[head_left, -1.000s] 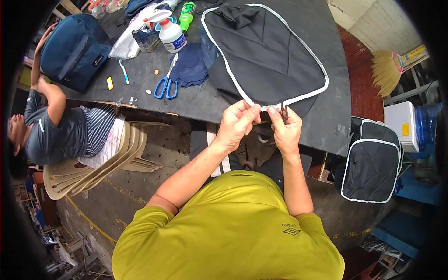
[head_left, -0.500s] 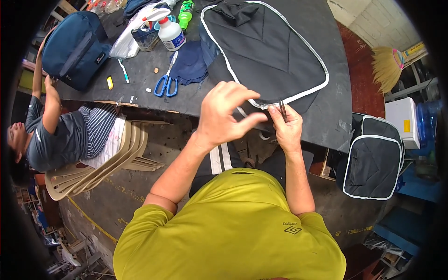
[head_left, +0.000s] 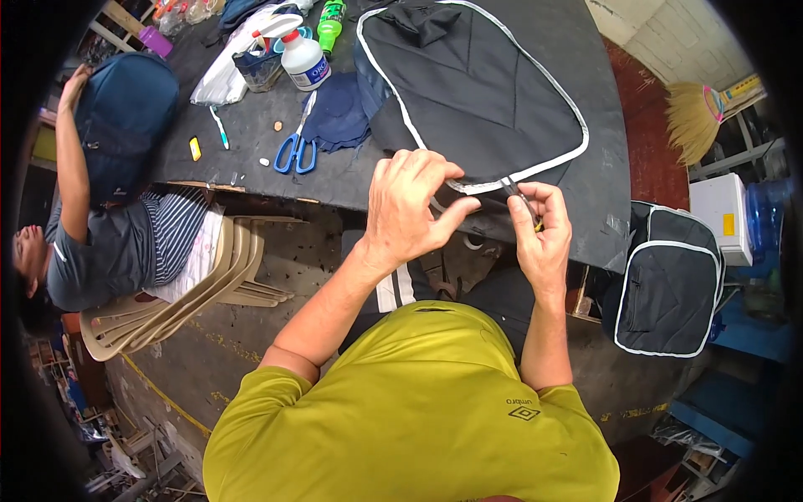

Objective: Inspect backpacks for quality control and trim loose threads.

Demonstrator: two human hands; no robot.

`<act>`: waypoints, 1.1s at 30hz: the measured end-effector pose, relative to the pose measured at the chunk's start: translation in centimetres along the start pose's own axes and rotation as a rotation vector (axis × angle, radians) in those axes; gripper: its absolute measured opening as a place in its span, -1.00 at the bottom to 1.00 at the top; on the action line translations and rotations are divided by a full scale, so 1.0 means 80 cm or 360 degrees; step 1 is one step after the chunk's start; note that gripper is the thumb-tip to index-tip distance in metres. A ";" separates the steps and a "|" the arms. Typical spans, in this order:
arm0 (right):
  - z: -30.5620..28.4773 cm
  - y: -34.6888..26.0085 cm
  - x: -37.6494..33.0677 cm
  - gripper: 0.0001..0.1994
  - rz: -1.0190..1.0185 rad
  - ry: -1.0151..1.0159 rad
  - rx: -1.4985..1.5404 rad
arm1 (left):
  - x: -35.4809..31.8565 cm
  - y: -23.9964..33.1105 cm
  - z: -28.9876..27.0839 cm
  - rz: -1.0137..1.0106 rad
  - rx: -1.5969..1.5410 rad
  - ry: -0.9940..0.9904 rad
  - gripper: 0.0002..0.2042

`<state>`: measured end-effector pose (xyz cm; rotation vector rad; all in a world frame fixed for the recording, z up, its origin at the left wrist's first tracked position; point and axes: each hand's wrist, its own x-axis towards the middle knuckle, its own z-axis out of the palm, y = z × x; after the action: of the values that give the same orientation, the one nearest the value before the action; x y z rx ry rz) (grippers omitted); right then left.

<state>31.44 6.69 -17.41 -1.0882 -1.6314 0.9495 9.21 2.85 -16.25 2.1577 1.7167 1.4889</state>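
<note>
A black backpack with white piping lies on the table in front of me. My left hand is at its near edge, thumb and forefinger curved apart around the piped corner. My right hand grips small dark thread snips, their tips against the white piping. The palm hides most of their handles. Left of the bag lie blue-handled scissors on the table, beside a dark blue cloth piece.
A white spray bottle and a green bottle stand farther back. At left, another person handles a blue backpack beside stacked chairs. A second white-piped black backpack is right of the table.
My right hand has shifted right and tilted the snips toward the piping. The left hand has barely moved. The other person has turned the blue backpack and pulled it closer.
</note>
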 end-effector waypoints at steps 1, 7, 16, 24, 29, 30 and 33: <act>-0.001 -0.001 0.000 -0.76 -0.0077 0.0025 -0.0094 | 0.002 0.009 -0.001 -0.0009 0.0151 0.0021 -0.82; 0.001 -0.003 -0.004 -0.76 -0.0040 0.0007 -0.0134 | -0.012 -0.002 0.015 0.0220 0.0465 0.0056 -0.83; 0.001 0.004 -0.010 -0.73 -0.0150 0.0040 -0.0161 | -0.013 -0.001 0.010 0.0075 0.0272 -0.0003 -0.90; 0.002 -0.004 -0.010 -0.80 -0.0225 0.0026 -0.0215 | -0.002 0.006 0.008 -0.0263 -0.0133 -0.0099 -0.97; 0.008 -0.012 -0.006 -0.81 -0.0264 0.0021 -0.0202 | 0.001 0.009 0.008 -0.0216 -0.0007 -0.0101 -0.96; 0.008 -0.013 -0.005 -0.81 -0.0250 0.0015 -0.0212 | 0.001 0.008 0.008 -0.0184 0.0048 -0.0115 -0.95; 0.008 -0.013 0.000 -0.81 -0.0264 -0.0018 -0.0256 | 0.001 0.007 0.008 -0.0142 0.0089 -0.0119 -0.95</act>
<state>30.61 6.32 -16.62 -1.0368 -1.8015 0.7276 10.06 3.02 -16.28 2.1030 1.8248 1.3375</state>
